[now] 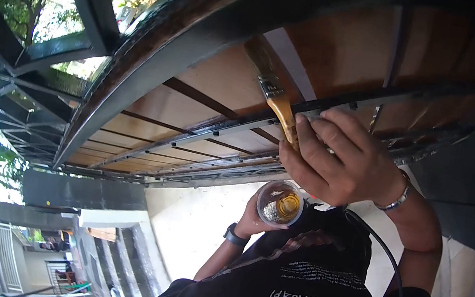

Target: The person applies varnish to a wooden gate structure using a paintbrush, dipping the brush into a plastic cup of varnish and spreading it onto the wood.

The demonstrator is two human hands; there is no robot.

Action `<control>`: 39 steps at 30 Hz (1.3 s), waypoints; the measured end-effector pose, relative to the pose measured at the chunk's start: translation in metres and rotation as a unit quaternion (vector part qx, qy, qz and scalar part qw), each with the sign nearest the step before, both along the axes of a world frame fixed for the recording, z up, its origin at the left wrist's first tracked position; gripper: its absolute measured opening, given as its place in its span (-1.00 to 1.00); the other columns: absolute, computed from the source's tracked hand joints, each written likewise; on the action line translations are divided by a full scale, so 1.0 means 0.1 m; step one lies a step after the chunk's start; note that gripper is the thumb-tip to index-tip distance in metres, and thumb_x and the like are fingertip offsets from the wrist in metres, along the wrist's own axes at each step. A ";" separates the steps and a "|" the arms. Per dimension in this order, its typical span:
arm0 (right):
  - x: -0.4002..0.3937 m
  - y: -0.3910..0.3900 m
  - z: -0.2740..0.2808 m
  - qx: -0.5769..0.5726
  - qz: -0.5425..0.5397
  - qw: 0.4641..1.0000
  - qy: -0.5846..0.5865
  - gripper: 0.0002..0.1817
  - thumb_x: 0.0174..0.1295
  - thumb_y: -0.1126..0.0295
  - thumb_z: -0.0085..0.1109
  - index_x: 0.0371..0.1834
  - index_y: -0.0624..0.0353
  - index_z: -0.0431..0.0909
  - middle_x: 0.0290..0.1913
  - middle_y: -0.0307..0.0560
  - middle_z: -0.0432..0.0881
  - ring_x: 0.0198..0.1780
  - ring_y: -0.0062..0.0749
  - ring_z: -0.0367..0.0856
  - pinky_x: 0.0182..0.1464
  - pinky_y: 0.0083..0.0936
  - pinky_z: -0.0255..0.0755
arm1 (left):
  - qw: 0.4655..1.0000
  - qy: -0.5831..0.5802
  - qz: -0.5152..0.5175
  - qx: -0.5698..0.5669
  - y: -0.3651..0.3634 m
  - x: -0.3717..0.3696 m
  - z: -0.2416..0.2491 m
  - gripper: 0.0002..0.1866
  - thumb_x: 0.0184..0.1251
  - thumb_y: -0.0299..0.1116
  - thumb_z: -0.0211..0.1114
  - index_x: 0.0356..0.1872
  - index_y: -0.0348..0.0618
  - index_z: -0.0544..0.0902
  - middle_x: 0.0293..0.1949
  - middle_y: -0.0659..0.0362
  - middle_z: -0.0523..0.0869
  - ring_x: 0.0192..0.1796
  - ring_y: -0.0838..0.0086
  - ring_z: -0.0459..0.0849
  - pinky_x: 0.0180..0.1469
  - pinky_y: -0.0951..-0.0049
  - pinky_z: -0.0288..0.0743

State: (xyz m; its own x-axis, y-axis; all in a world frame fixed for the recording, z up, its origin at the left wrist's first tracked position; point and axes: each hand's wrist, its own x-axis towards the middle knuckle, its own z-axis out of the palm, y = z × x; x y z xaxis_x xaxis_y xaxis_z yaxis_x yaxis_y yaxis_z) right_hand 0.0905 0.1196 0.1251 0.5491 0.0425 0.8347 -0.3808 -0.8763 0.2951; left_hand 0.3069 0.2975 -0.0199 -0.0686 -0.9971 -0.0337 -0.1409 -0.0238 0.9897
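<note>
My right hand (341,159), with a bracelet at the wrist, grips the wooden handle of a paintbrush (280,108). The brush points up and left, its dark bristles against a brown wooden panel (224,78) set in a dark metal frame (167,44). Lower down, in front of my shirt, my left hand (251,218) holds a clear plastic cup (279,204) tilted so its mouth faces me. Amber liquid shows inside the cup. A dark watch sits on my left wrist.
More wooden slats (151,107) and dark rails run off to the left. Dark lattice bars (34,60) stand at the far left, with trees behind. A black cable (391,260) hangs by my right arm. Steps (123,261) and a white gate (9,255) lie lower left.
</note>
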 end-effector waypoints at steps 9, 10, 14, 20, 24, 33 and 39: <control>-0.02 -0.12 -0.01 0.073 0.075 0.973 0.204 -0.84 0.18 0.37 0.22 -0.19 0.11 0.65 -0.28 -0.17 0.65 -0.12 -0.39 0.63 0.20 -0.33 0.42 | 0.998 0.047 0.040 -0.028 0.19 0.00 -0.17 0.06 -0.27 -0.32 0.72 0.36 -0.26 0.28 0.26 0.02 0.50 0.32 0.29 0.47 0.40 0.24 0.29; -0.04 -0.16 0.11 0.076 0.060 0.981 0.167 -0.83 0.18 0.37 0.22 -0.18 0.11 0.65 -0.30 -0.17 0.65 -0.12 -0.40 0.63 0.20 -0.34 0.42 | 0.997 0.055 0.046 -0.030 0.20 -0.01 -0.17 0.06 -0.27 -0.32 0.72 0.36 -0.26 0.28 0.26 0.02 0.50 0.32 0.29 0.47 0.40 0.24 0.29; -0.13 -0.17 0.46 -0.032 0.047 0.996 0.073 -0.84 0.18 0.37 0.23 -0.18 0.05 0.66 -0.18 -0.05 0.68 -0.13 -0.35 0.62 0.16 -0.30 0.45 | 0.995 0.073 0.065 -0.033 0.28 -0.05 -0.17 0.06 -0.27 -0.34 0.71 0.36 -0.26 0.28 0.27 0.02 0.49 0.33 0.29 0.46 0.40 0.24 0.29; 0.07 -0.18 0.11 -0.039 0.040 0.985 0.161 -0.86 0.17 0.41 0.20 -0.21 0.09 0.63 -0.16 0.01 0.66 -0.11 -0.30 0.60 0.15 -0.30 0.45 | 0.990 0.084 0.111 -0.037 0.51 -0.17 -0.25 0.07 -0.26 -0.35 0.71 0.37 -0.27 0.27 0.27 0.03 0.47 0.33 0.30 0.45 0.41 0.27 0.28; 0.13 -0.11 -0.07 0.005 0.087 0.966 0.243 -0.85 0.16 0.44 0.18 -0.20 0.13 0.60 -0.24 -0.07 0.62 -0.17 -0.30 0.59 0.14 -0.31 0.43 | 0.986 0.088 0.135 -0.052 0.69 -0.23 -0.30 0.05 -0.26 -0.36 0.70 0.36 -0.26 0.28 0.26 0.03 0.48 0.32 0.31 0.46 0.40 0.26 0.30; -0.08 -0.16 0.36 -0.024 0.089 0.994 0.063 -0.81 0.13 0.43 0.30 -0.17 0.12 0.61 -0.27 -0.10 0.58 -0.19 -0.23 0.57 0.09 -0.23 0.43 | 0.967 0.052 0.234 -0.091 1.53 -0.52 -0.14 0.05 -0.30 -0.32 0.73 0.34 -0.26 0.31 0.24 0.02 0.51 0.28 0.29 0.51 0.33 0.23 0.42; -0.06 -0.05 -0.13 -0.005 0.078 0.978 0.195 -0.81 0.17 0.43 0.24 -0.14 0.13 0.60 -0.26 -0.06 0.58 -0.13 -0.17 0.56 0.11 -0.22 0.42 | 0.948 0.069 0.300 -0.082 2.40 -1.08 -0.19 0.05 -0.28 -0.37 0.72 0.35 -0.28 0.29 0.22 0.01 0.52 0.27 0.29 0.52 0.34 0.25 0.40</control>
